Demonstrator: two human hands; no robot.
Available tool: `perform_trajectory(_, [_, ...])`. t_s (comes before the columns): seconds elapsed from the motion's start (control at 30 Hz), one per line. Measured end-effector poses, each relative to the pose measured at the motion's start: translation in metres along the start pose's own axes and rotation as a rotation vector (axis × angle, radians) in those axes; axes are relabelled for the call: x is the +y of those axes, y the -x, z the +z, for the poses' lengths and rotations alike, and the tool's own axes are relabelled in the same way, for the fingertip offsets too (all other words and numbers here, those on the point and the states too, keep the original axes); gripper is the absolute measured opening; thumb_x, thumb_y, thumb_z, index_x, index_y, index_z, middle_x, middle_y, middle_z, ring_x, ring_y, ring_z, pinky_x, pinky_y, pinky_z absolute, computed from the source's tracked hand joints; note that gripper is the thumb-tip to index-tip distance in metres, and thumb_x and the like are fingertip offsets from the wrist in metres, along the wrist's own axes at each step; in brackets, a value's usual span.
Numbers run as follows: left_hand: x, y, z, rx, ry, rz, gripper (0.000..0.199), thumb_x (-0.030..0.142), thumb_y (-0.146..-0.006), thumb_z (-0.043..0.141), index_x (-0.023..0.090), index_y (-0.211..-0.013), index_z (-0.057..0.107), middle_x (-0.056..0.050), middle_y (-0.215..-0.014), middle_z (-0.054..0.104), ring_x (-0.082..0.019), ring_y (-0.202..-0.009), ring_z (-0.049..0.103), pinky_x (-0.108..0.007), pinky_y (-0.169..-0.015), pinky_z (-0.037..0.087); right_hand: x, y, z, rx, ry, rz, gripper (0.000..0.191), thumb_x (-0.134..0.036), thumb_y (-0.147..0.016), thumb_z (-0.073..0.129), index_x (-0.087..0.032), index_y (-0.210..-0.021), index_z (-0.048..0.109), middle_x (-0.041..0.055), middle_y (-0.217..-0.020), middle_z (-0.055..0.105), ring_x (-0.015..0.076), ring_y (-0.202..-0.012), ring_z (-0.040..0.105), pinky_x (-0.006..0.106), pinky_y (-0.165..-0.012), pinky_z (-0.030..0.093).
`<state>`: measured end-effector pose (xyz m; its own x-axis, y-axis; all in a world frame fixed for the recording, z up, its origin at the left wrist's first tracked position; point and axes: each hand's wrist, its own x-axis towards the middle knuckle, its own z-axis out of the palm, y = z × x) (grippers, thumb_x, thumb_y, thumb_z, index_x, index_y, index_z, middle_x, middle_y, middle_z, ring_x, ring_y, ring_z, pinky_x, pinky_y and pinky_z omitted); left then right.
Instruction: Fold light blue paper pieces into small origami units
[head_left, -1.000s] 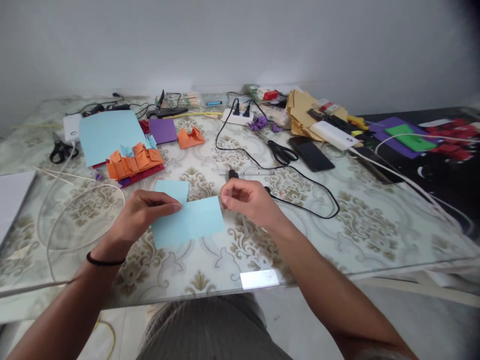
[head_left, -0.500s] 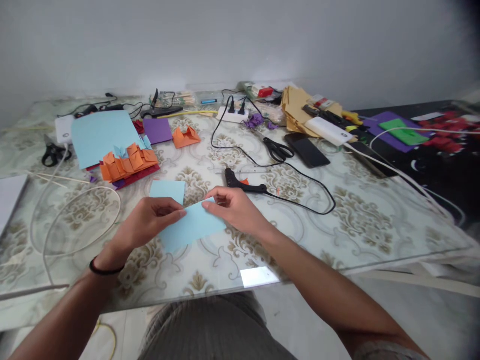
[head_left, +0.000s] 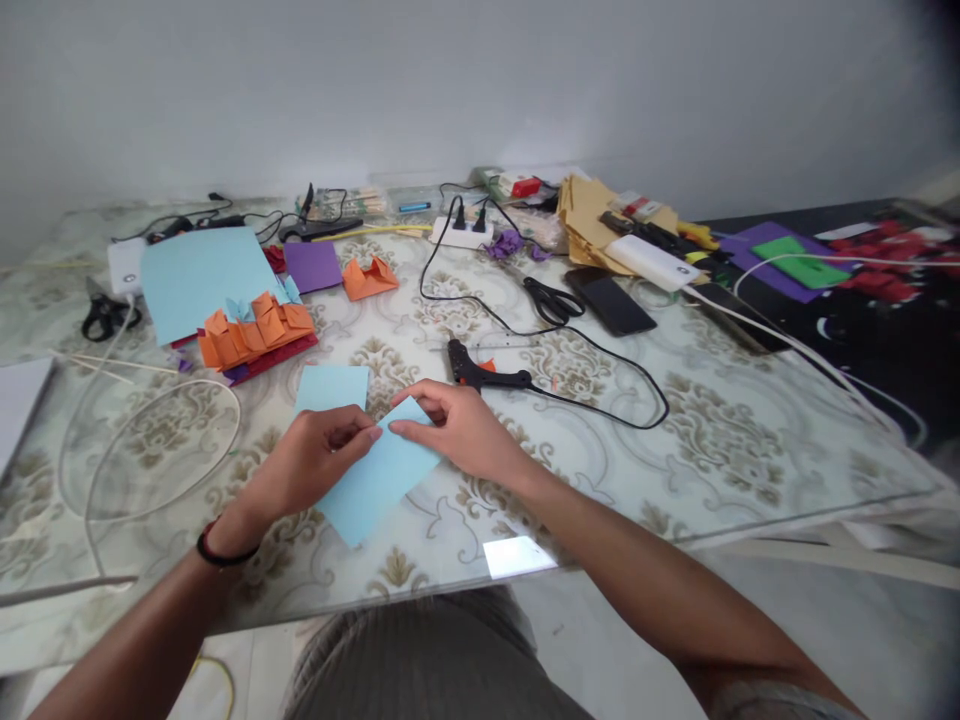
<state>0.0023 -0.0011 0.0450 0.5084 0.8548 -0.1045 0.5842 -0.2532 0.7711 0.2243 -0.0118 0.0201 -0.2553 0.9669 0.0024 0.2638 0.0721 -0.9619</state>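
A light blue paper sheet (head_left: 379, 480) is held tilted above the patterned table. My left hand (head_left: 311, 455) pinches its upper left edge between thumb and fingers. My right hand (head_left: 457, 430) grips the upper corner, thumb on top and fingers behind. The two thumbs are close together. Another light blue piece (head_left: 334, 387) lies flat just behind my left hand. Beyond my right hand rests a black glue gun (head_left: 491, 375), its cord trailing right.
Folded orange pieces (head_left: 259, 330), a large blue sheet (head_left: 206, 280) and a purple square (head_left: 313, 266) lie at the back left. Black scissors (head_left: 553, 300), a phone (head_left: 611, 302) and a white power strip (head_left: 461, 232) stand behind the glue gun. A cable loops at left.
The blue sheet has turned, its lower corner now nearer the table's front edge. My right hand has moved left, closer to my left hand. The view has shifted slightly.
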Motion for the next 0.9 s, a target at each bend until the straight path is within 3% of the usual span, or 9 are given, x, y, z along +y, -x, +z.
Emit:
perform_trajectory(0.13, [-0.0030, -0.0002, 0.0026, 0.002, -0.026, -0.009, 0.033, 0.044, -0.100, 0.053, 0.018, -0.086, 0.068, 0.005, -0.059, 0.049, -0.011, -0.054, 0.040, -0.022, -0.049, 0.028, 0.0015, -0.0013, -0.0002, 0.005, -0.041, 0.005, 0.023, -0.037, -0.086, 0.074, -0.021, -0.102, 0.072, -0.0073, -0.062, 0.030, 0.0118, -0.057, 0.032, 0.024, -0.053, 0.025])
perform_trajectory(0.3, [-0.0043, -0.0006, 0.0024, -0.014, -0.015, -0.027, 0.034, 0.046, -0.099, 0.054, 0.018, -0.087, 0.069, 0.005, -0.060, 0.048, -0.012, -0.054, 0.038, -0.022, -0.049, 0.027, 0.0021, -0.0024, -0.0036, -0.006, -0.030, -0.005, 0.022, -0.037, -0.089, 0.070, -0.019, -0.102, 0.073, -0.0079, -0.058, 0.029, 0.0114, -0.055, 0.030, 0.025, -0.053, 0.026])
perform_trajectory(0.47, [-0.0061, 0.0001, 0.0010, -0.030, 0.038, -0.046, 0.035, 0.049, -0.098, 0.055, 0.018, -0.087, 0.068, 0.003, -0.063, 0.052, -0.012, -0.057, 0.040, -0.022, -0.050, 0.029, 0.0012, -0.0023, -0.0058, -0.058, -0.095, 0.029, 0.027, -0.040, -0.093, 0.064, -0.016, -0.102, 0.073, -0.0043, -0.062, 0.050, 0.0119, -0.057, 0.039, 0.025, -0.053, 0.029])
perform_trajectory(0.63, [-0.0039, 0.0010, -0.0042, -0.069, 0.028, -0.036, 0.035, 0.047, -0.100, 0.053, 0.018, -0.086, 0.066, 0.005, -0.061, 0.046, -0.011, -0.056, 0.037, -0.022, -0.050, 0.028, -0.0015, -0.0013, -0.0085, -0.082, -0.086, -0.032, 0.026, -0.036, -0.098, 0.057, -0.017, -0.109, 0.071, -0.0057, -0.062, 0.046, 0.0116, -0.057, 0.038, 0.024, -0.053, 0.029])
perform_trajectory(0.9, [-0.0005, 0.0010, -0.0022, -0.117, -0.006, 0.107, 0.026, 0.034, -0.100, 0.054, 0.017, -0.090, 0.071, 0.004, -0.070, 0.062, -0.009, -0.062, 0.048, -0.020, -0.059, 0.038, -0.0049, 0.0017, -0.0046, -0.112, 0.096, -0.066, 0.016, -0.034, -0.089, 0.072, -0.019, -0.091, 0.078, -0.0037, -0.065, 0.060, 0.0088, -0.053, 0.035, 0.024, -0.050, 0.027])
